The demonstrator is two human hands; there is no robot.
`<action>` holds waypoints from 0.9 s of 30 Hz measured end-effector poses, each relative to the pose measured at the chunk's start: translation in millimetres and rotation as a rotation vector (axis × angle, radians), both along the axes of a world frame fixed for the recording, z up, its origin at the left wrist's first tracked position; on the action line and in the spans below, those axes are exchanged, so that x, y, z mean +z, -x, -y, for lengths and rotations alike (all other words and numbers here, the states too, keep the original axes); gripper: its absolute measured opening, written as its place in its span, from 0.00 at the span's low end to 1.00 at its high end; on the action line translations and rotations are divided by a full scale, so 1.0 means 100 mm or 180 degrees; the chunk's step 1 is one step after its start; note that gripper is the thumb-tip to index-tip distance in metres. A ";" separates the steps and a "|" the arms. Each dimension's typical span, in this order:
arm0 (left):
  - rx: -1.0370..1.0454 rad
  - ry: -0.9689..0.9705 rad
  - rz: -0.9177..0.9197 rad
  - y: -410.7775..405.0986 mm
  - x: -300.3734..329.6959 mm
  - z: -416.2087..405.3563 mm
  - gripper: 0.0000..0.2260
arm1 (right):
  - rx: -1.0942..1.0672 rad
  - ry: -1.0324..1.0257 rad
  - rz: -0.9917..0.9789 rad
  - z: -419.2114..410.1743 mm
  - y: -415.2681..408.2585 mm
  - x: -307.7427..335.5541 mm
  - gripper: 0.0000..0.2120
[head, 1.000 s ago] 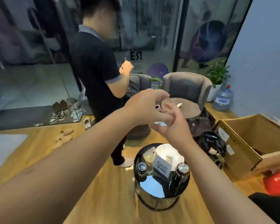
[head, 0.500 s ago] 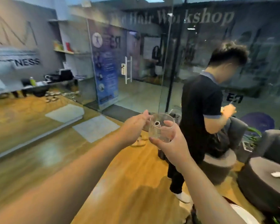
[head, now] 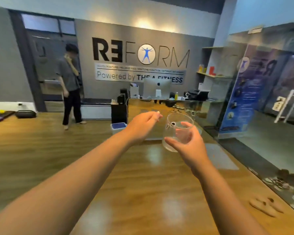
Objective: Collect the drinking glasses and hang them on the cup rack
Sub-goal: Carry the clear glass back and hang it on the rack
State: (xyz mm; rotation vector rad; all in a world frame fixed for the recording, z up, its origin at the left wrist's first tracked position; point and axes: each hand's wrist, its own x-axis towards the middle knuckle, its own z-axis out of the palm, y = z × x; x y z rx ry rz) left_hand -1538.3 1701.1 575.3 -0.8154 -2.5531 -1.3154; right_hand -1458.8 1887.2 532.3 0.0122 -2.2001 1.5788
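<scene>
A clear round drinking glass [head: 174,122] is held out in front of me, tilted with its mouth facing up and away. My right hand [head: 187,143] grips it from below and the right side, fingers wrapped around its bowl. My left hand [head: 143,123] hovers just to the left of the glass, not touching it, fingers loosely curled with the fingertips pinched together and nothing visible in them. No cup rack is in view.
Wooden floor stretches ahead. A reception counter [head: 143,106] with a computer [head: 157,89] stands in front of a grey wall. A person [head: 70,83] stands at the left near a doorway. A small white bin [head: 118,128] sits before the counter. Glass partitions run along the right; slippers [head: 266,206] lie near them.
My view has swung left from the small table and chairs to the reception counter. My left hand has come off the glass; the right hand still carries it.
</scene>
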 end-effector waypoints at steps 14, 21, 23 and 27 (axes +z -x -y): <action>0.2741 0.0124 -0.0078 -0.88 -0.17 3.99 0.13 | 0.2552 0.0066 0.0134 3.52 0.87 -0.02 0.30; 0.4209 0.0134 0.0004 -1.80 -0.16 5.02 0.12 | 0.3622 -0.0076 0.0148 5.00 0.81 -0.08 0.38; 0.4556 0.0112 0.0011 -1.97 -0.15 5.18 0.13 | 0.3863 -0.0173 0.0135 5.36 0.81 -0.06 0.42; 0.5083 0.0006 0.0017 -2.24 -0.14 5.44 0.15 | 0.4269 -0.0196 0.0144 5.99 0.73 0.04 0.41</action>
